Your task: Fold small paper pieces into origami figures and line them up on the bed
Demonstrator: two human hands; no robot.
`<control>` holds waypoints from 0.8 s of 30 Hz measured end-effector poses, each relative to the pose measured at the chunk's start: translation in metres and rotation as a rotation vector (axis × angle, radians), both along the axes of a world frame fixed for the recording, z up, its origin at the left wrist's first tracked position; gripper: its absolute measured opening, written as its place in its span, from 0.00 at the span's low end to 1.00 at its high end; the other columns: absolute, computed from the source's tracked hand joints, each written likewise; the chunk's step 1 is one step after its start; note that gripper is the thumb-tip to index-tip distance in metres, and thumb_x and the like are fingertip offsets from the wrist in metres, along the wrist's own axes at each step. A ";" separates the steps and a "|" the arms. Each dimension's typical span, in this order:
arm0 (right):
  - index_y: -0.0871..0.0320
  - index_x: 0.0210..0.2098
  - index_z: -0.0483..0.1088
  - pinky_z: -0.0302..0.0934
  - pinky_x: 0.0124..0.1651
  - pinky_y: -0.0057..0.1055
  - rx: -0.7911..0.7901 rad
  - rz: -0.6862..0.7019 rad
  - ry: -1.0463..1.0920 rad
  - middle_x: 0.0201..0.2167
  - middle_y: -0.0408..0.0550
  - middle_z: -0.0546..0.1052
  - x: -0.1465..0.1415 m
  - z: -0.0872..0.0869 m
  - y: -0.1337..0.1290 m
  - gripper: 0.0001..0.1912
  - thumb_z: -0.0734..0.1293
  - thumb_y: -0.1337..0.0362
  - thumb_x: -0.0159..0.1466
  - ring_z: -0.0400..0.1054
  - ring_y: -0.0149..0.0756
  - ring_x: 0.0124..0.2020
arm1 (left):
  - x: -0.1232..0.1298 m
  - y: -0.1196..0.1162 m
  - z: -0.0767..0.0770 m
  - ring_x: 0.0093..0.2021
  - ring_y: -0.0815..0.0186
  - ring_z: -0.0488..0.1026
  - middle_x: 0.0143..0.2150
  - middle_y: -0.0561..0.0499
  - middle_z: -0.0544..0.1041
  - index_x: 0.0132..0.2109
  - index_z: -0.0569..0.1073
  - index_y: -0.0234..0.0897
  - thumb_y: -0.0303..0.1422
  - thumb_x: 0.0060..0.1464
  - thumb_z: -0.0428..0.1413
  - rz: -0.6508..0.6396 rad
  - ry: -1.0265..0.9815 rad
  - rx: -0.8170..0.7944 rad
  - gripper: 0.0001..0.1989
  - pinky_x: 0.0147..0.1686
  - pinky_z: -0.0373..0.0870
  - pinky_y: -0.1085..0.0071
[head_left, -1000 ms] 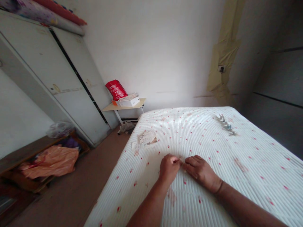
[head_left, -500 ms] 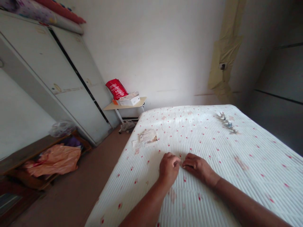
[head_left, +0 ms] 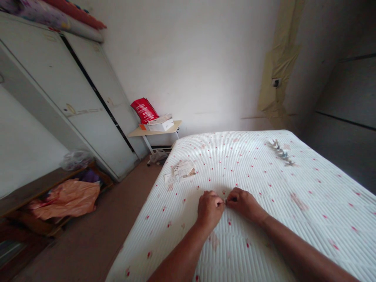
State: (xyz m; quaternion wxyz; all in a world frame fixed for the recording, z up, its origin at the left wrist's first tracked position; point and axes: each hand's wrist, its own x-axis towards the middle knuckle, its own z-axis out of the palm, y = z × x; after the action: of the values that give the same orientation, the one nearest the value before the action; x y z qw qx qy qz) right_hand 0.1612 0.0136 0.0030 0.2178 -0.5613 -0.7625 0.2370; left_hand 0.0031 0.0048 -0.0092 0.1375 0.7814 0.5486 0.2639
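Observation:
Over the middle of the bed, my left hand (head_left: 210, 207) is closed in a pinch, thumb against curled fingers. Just to its right, my right hand (head_left: 242, 201) is pinched shut as well, its fingertips almost meeting the left ones. A tiny, thin, darkish thing (head_left: 225, 202) shows between the two sets of fingertips, too small to name. Both hands rest low over the white ribbed bedcover (head_left: 235, 239), which has red dots. Torn printed paper pieces (head_left: 182, 170) lie beyond my left hand. Farther off to the right sits a row of small folded grey-white and bluish shapes (head_left: 281, 152).
A small table (head_left: 136, 132) by the wall bears a red bag (head_left: 144, 111) and a white box (head_left: 161, 125). Cabinets (head_left: 85, 98) stand at the left, above a low wooden shelf with an orange plastic bag (head_left: 69, 199). A wall socket (head_left: 276, 82) is at the right.
My right hand has shifted slightly and its fingers have curled in more tightly. My left hand stays nearly in place. The paper pieces and folded shapes have not moved.

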 end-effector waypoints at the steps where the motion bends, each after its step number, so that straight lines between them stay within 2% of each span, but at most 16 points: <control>1: 0.59 0.24 0.73 0.56 0.32 0.24 -0.017 -0.013 -0.004 0.28 0.45 0.73 0.000 0.000 0.002 0.08 0.62 0.69 0.54 0.67 0.31 0.29 | 0.000 0.000 0.000 0.34 0.68 0.67 0.28 0.52 0.73 0.25 0.76 0.38 0.28 0.46 0.55 0.007 0.009 -0.011 0.06 0.36 0.60 0.73; 8: 0.59 0.23 0.73 0.54 0.30 0.23 -0.064 -0.026 -0.087 0.25 0.46 0.74 -0.001 -0.002 0.013 0.09 0.61 0.70 0.52 0.66 0.31 0.28 | 0.004 0.003 0.005 0.34 0.68 0.68 0.28 0.52 0.74 0.26 0.76 0.38 0.28 0.46 0.55 0.056 0.013 -0.068 0.06 0.35 0.60 0.74; 13: 0.60 0.24 0.73 0.53 0.31 0.23 -0.081 -0.031 -0.129 0.26 0.46 0.74 -0.004 0.000 0.011 0.09 0.61 0.69 0.53 0.67 0.31 0.29 | 0.004 0.004 0.005 0.33 0.68 0.69 0.28 0.53 0.74 0.26 0.76 0.38 0.29 0.44 0.56 0.082 0.044 -0.084 0.04 0.34 0.60 0.75; 24: 0.61 0.27 0.70 0.53 0.31 0.25 0.046 -0.076 -0.286 0.30 0.49 0.73 -0.012 0.000 -0.001 0.11 0.57 0.69 0.59 0.68 0.32 0.30 | 0.008 0.006 0.008 0.33 0.68 0.69 0.29 0.53 0.74 0.27 0.74 0.39 0.31 0.45 0.55 0.155 0.115 -0.133 0.04 0.34 0.59 0.74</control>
State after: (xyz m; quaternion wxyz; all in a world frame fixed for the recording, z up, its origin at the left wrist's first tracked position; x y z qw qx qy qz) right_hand 0.1492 0.0127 0.0025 0.1286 -0.6126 -0.7692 0.1287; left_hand 0.0108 0.0104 -0.0009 0.1367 0.7397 0.6306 0.1913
